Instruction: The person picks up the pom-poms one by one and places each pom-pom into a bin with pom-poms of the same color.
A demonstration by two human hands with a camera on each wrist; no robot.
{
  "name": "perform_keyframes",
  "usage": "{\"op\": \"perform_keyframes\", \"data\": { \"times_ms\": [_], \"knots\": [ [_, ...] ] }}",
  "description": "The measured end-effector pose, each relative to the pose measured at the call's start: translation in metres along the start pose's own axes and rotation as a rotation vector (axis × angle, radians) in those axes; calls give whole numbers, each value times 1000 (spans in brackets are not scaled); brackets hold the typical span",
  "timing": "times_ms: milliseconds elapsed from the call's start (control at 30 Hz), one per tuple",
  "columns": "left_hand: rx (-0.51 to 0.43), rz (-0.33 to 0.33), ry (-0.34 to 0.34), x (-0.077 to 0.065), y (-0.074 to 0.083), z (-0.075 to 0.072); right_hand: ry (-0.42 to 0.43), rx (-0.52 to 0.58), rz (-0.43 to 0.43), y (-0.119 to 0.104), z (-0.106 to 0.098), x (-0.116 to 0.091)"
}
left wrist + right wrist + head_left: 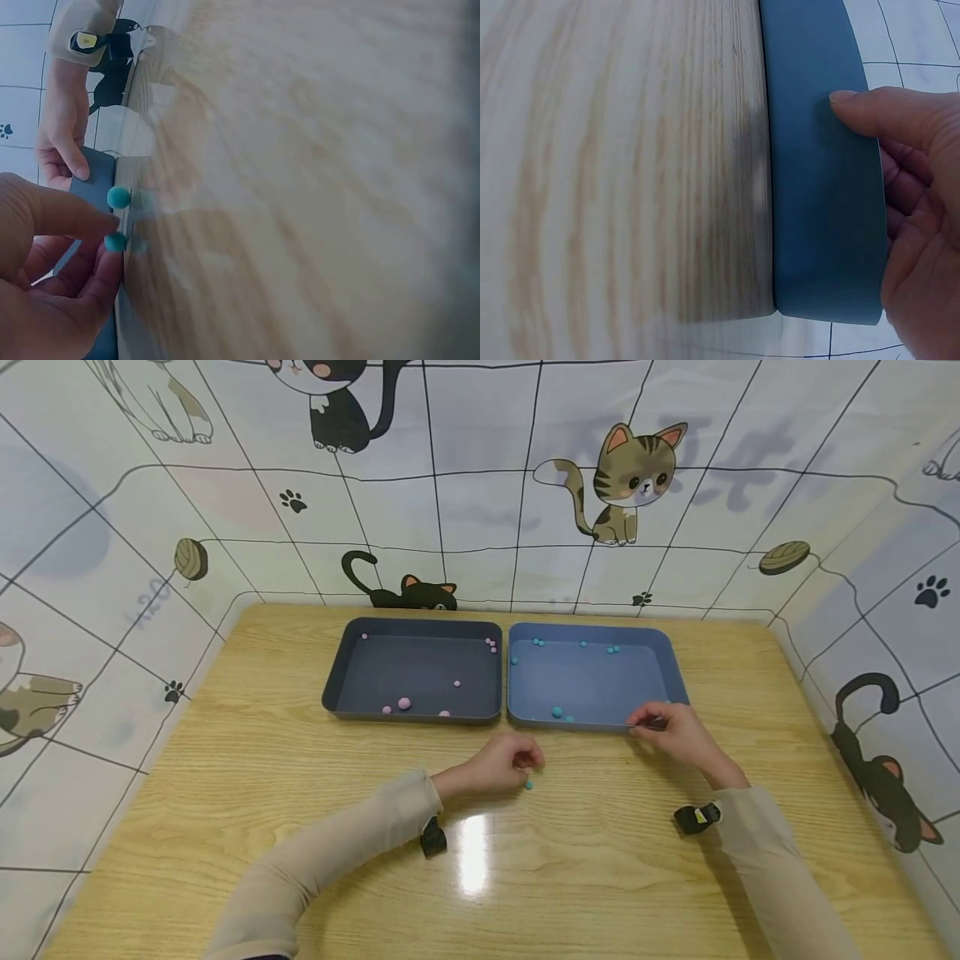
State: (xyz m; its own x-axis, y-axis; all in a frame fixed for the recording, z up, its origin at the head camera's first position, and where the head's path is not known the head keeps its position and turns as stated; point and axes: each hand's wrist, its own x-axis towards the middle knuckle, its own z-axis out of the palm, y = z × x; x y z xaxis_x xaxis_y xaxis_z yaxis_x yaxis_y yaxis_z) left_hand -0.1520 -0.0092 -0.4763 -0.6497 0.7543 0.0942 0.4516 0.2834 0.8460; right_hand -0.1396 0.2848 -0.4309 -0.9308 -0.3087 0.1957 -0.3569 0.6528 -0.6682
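Note:
On the table in front of the trays, my left hand [501, 765] pinches a small teal ball [115, 241] between thumb and fingers. A second teal ball [118, 197] lies on the table just beyond the thumb; this loose ball [528, 785] also shows beside the hand in the head view. My right hand [671, 728] grips the front rim of the blue tray [821, 195] near its right corner, thumb on the outer wall and fingers curled over the inside. Several teal balls lie in that tray, among them a larger one [557, 712] near the front wall.
Left of the blue tray, close beside it, stands a dark grey tray [420, 720] with several pink balls, one larger ball [404, 703] among them. Both trays sit at the back of the wooden table [570, 877]. A cat-patterned cloth [480, 510] hangs behind and along the sides.

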Motion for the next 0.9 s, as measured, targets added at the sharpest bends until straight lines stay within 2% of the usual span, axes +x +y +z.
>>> {"op": "perform_keyframes", "data": {
  "times_ms": [67,133,267,433,733,900],
  "knots": [
    [39,18,-7,1,0,1,-2,1,3,-9,-2,0],
    [77,31,-12,2,1,1,-3,3,3,-7,-2,0],
    [133,44,-28,3,2,0,1,4,12,10,3,0],
    [160,59,-38,3,6,-3,-6,21,20,32,7,-1],
    [71,-35,-70,5,6,-7,-14,41,24,38,7,-1],
    [8,-19,-59,10,8,-9,-16,29,25,38,7,-1]
  ]
}}
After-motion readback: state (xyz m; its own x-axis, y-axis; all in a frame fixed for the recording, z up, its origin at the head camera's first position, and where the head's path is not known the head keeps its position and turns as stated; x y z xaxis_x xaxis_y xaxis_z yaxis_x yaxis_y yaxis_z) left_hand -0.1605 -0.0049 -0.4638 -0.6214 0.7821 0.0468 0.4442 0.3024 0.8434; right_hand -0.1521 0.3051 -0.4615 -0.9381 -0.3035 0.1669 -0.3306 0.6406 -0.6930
